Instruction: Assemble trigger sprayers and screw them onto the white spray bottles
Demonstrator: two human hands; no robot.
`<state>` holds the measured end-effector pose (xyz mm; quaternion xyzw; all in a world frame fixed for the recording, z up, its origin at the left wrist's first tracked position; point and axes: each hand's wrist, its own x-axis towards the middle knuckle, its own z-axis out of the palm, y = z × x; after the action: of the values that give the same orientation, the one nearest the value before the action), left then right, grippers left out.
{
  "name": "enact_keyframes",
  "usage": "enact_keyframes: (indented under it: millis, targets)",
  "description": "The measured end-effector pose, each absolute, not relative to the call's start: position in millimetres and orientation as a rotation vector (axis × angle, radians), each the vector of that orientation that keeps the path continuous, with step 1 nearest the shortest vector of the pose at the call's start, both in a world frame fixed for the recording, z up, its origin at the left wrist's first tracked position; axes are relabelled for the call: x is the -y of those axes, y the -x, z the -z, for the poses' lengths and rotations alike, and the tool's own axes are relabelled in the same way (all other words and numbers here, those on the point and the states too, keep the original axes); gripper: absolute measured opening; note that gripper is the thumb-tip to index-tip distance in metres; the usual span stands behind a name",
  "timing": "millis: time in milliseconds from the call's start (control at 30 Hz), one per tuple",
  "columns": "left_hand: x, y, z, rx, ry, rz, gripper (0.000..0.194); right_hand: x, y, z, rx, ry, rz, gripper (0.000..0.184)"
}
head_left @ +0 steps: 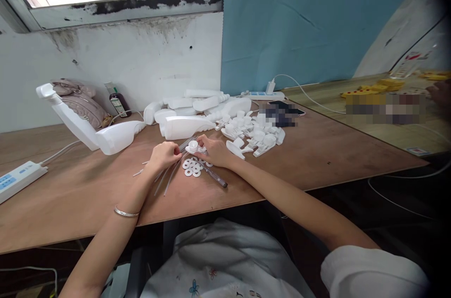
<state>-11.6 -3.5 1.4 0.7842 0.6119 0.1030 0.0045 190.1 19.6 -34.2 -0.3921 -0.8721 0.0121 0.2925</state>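
Tubes (pixel 171 178), thin and greyish, fan out under the left hand (pixel 165 154), which is bunched closed; can't tell if it's got one. The right hand (pixel 214 151) is half closed, gripping a white plastic fitting (pixel 193 147) between the two. White rings (pixel 192 168) and a screwdriver (pixel 216 178) sit just nearer, white parts (pixel 260 133) piled right.

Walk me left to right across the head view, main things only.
White power strip → leaning white bottle → dark bottle → left hand → white fitting → right hand → pile of white parts.
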Motion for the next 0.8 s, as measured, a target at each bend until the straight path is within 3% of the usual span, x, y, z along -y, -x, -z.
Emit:
enact_keyframes:
  millis: [433,600,800]
  targets:
    - [2.7,11.7,-0.6,-2.033,-2.348,-0.431,0.012,-20.5,-190.4,34.0,2.341,1.037,-0.038,0.036]
    - [1.3,11.9,-0.5,-1.862,-2.306,-0.802,0.009,-20.0,-189.9,32.9,2.337,1.050,-0.046,0.036]
    - [0.9,7.7,-3.5,-1.520,-1.958,-1.310,0.022,-19.8,-190.3,32.7,2.344,1.039,-0.047,0.035]
